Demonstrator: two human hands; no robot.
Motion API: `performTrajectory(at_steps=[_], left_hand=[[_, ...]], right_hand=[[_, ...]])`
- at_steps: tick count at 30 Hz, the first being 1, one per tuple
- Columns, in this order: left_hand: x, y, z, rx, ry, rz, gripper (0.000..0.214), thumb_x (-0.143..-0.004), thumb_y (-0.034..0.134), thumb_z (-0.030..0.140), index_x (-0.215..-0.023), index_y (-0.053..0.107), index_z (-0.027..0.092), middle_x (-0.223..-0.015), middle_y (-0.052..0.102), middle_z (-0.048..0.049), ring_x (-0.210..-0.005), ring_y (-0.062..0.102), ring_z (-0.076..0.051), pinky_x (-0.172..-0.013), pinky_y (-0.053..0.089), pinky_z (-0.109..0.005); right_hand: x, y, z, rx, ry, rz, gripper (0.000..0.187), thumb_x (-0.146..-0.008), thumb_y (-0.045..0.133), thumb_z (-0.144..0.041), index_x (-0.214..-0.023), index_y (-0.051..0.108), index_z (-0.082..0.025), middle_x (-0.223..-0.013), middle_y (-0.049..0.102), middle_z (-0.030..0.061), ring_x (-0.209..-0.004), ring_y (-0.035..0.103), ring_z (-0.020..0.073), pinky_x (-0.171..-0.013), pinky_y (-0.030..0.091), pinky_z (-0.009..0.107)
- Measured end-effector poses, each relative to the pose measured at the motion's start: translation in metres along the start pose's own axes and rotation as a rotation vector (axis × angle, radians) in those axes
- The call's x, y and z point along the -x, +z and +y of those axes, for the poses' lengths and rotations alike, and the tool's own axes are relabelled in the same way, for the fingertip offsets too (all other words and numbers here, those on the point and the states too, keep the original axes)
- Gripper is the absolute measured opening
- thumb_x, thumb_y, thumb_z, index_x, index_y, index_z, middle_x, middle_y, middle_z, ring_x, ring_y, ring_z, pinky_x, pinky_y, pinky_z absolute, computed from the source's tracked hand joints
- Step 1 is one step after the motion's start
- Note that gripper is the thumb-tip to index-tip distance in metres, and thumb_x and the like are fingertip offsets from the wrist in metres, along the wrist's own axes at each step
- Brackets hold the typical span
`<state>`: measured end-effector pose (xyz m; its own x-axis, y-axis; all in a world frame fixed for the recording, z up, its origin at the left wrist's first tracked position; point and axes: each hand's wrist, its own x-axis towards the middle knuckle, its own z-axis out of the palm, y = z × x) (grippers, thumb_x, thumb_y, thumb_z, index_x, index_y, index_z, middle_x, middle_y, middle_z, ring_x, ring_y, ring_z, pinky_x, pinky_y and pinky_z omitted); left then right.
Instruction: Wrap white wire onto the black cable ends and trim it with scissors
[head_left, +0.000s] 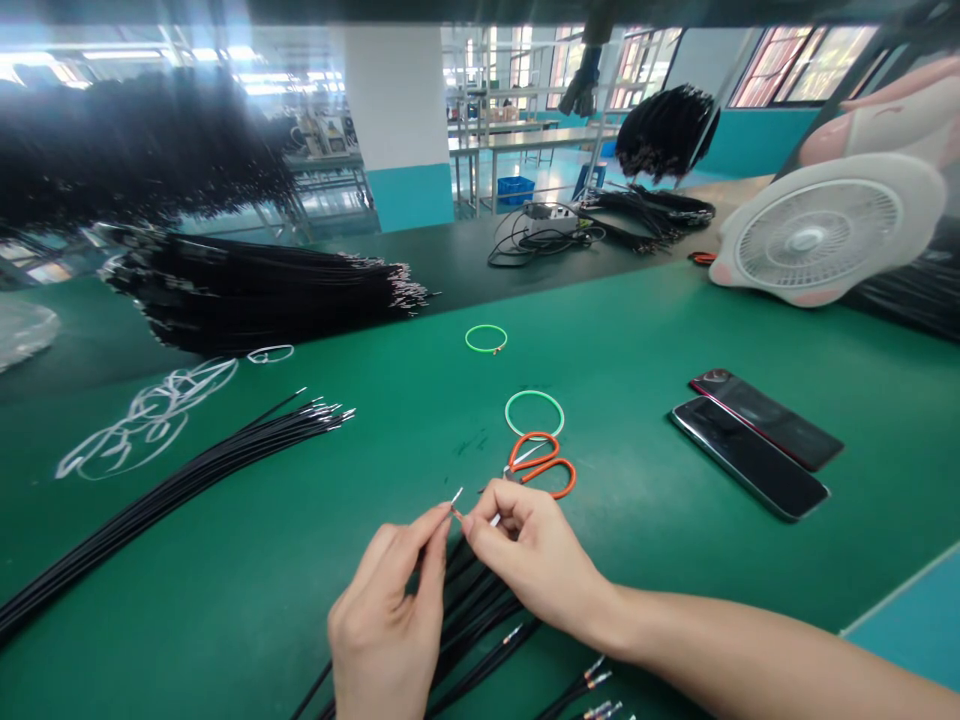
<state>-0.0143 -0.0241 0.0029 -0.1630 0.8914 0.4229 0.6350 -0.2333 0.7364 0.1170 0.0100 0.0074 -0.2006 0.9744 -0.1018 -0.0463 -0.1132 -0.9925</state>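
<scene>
Across our green mat (675,560), black wires (480,610) fan out beneath our hands, and scissors (541,465) lie at twelve o'clock. Our left hand (386,630) and right hand (532,550) are both closed, their fingertips pinching a wire's metal tip (455,500) between them.

A small silver crimp terminal (456,496), its tip pointing toward one o'clock, sits pinched between the fingers (480,512) of both hands, above loose black wires (472,610).

The left hand (386,615) and right hand (536,560) hide most of the pinched wire tip (455,497).
</scene>
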Motion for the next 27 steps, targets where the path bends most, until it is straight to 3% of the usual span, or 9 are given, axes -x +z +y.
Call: performTrajectory(at_steps=[12, 17, 19, 24, 27], left_hand=[[-0.002, -0.003, -0.011, -0.033, 0.12, -0.031, 0.022, -0.088, 0.06, 0.018, -0.105, 0.07, 0.025, -0.084, 0.071, 0.0006, -0.074, 0.066, -0.013, -0.076, 0.047, -0.023], [-0.001, -0.003, -0.009, -0.027, 0.086, -0.037, 0.021, -0.088, 0.058, 0.018, -0.104, 0.071, 0.025, -0.085, 0.069, 0.0005, -0.076, 0.065, -0.012, -0.075, 0.046, -0.022], [-0.001, 0.0, -0.009, 0.024, -0.013, -0.041, 0.019, -0.087, 0.06, 0.022, -0.103, 0.071, 0.025, -0.084, 0.068, 0.0005, -0.075, 0.065, -0.013, -0.073, 0.048, -0.023], [-0.009, 0.002, -0.013, 0.401, -0.515, -0.119, 0.024, -0.078, 0.07, 0.037, -0.096, 0.07, 0.021, -0.081, 0.068, -0.0006, -0.065, 0.063, -0.012, -0.063, 0.052, -0.023], [-0.016, -0.002, -0.014, 0.594, -0.695, -0.211, 0.03, -0.074, 0.074, 0.04, -0.094, 0.069, 0.018, -0.069, 0.063, 0.0025, -0.056, 0.054, -0.008, -0.055, 0.047, -0.017]], right_hand=[[-0.002, -0.001, 0.0, 0.012, -0.003, 0.005, 0.021, -0.077, 0.058, -0.029, -0.062, 0.048, -0.018, -0.052, 0.04, -0.0074, -0.049, 0.032, 0.0071, -0.046, 0.025, 0.02], [-0.003, -0.001, 0.002, 0.012, -0.014, 0.003, 0.021, -0.078, 0.058, -0.029, -0.063, 0.049, -0.018, -0.053, 0.041, -0.0073, -0.049, 0.033, 0.0074, -0.047, 0.026, 0.02], [-0.003, -0.001, 0.003, 0.019, -0.02, -0.001, 0.021, -0.079, 0.059, -0.029, -0.063, 0.05, -0.018, -0.053, 0.042, -0.0071, -0.05, 0.034, 0.0076, -0.047, 0.026, 0.02], [-0.007, -0.001, 0.009, 0.039, -0.048, -0.035, 0.02, -0.082, 0.058, -0.03, -0.067, 0.053, -0.017, -0.057, 0.046, -0.0057, -0.053, 0.038, 0.0085, -0.049, 0.029, 0.021], [-0.008, 0.0, 0.012, 0.048, -0.057, -0.067, 0.018, -0.083, 0.058, -0.028, -0.069, 0.054, -0.016, -0.057, 0.046, -0.0054, -0.054, 0.04, 0.0089, -0.051, 0.031, 0.021]])
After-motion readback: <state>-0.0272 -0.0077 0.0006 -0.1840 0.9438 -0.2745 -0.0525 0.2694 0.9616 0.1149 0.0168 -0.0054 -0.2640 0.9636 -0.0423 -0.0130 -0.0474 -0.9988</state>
